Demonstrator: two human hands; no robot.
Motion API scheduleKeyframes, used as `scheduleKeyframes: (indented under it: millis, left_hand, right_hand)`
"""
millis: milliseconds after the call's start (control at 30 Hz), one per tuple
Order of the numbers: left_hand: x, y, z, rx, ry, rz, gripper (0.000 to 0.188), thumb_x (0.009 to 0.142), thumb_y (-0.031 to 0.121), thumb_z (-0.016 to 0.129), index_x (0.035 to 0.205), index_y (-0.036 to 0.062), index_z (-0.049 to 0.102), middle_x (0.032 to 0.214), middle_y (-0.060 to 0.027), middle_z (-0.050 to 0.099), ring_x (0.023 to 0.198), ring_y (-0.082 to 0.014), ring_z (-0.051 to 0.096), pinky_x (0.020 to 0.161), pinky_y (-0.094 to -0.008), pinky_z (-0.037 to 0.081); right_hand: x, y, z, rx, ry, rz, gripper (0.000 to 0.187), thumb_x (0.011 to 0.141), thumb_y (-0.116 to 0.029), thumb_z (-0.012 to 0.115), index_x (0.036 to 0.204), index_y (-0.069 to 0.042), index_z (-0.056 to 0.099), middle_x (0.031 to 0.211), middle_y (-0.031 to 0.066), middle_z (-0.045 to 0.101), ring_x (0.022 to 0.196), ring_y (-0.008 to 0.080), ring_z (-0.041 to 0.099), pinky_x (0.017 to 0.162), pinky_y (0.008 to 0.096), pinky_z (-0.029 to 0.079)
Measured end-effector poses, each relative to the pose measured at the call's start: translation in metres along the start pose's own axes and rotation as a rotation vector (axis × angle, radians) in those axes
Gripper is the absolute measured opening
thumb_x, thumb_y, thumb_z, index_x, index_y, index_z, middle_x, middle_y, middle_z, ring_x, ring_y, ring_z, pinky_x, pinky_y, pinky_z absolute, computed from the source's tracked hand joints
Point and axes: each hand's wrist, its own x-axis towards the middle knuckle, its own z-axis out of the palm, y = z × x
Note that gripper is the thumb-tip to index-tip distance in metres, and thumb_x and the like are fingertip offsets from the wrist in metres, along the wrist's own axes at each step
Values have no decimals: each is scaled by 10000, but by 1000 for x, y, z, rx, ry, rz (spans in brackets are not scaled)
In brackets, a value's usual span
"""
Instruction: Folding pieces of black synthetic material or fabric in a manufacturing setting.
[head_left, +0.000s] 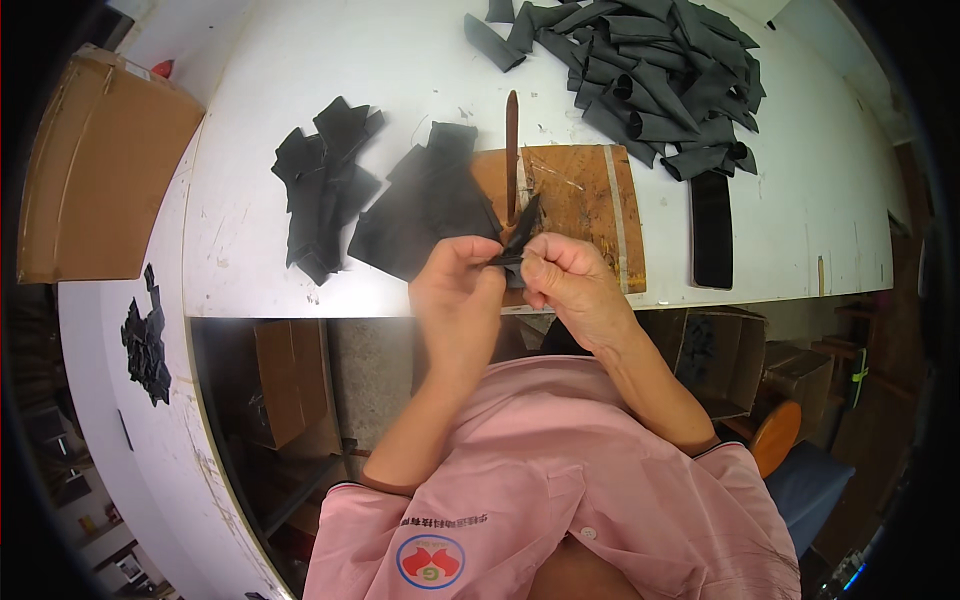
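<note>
Between my hands is a small black fabric piece (521, 228), one end pointing up and away from me. My left hand (455, 290) pinches its left side with thumb and fingertips. On the other side my right hand (575, 278) is closed on it, the fingers curled. Just beyond, a slim brown rod (512, 150) stands out from a worn wooden board (580, 190); the fabric partly hides the rod's lower end. Flat black fabric pieces (425, 205) lie stacked beside my left hand, overlapping the board's left edge.
A heap of dark grey fabric tubes (650, 70) covers the table's far right. Below it lies a black phone (712, 232). Another black fabric pile (325, 185) sits to the left, with more pieces (147, 340) on the side table. A cardboard box (105, 170) stands far left.
</note>
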Motion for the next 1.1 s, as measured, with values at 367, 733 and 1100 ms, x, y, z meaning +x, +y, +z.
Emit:
scheduleKeyframes:
  millis: [367,733,1100]
  left_hand:
    - [-11,42,-22,-768,-879,-348,406,704,-32,578,1091,-27,456,762,-14,545,534,-9,416,463,-124,285]
    - [-8,59,4,46,-127,455,152,787,-38,507,929,-28,560,931,-92,553,591,-72,495,495,-171,402]
    - [39,114,4,-1408,-844,-380,351,844,83,429,1162,-55,376,659,-90,531,291,-46,337,282,-164,230]
  right_hand:
    - [-18,-25,21,55,-269,-217,167,800,-172,594,735,-32,528,883,35,465,793,104,450,706,248,374]
    - [-3,-65,36,-650,71,-808,80,771,-53,582,755,-18,512,782,51,529,615,89,467,526,213,375]
    - [21,-140,64,-512,-115,-439,282,852,-298,530,689,-72,486,601,-62,406,506,20,357,445,158,282]
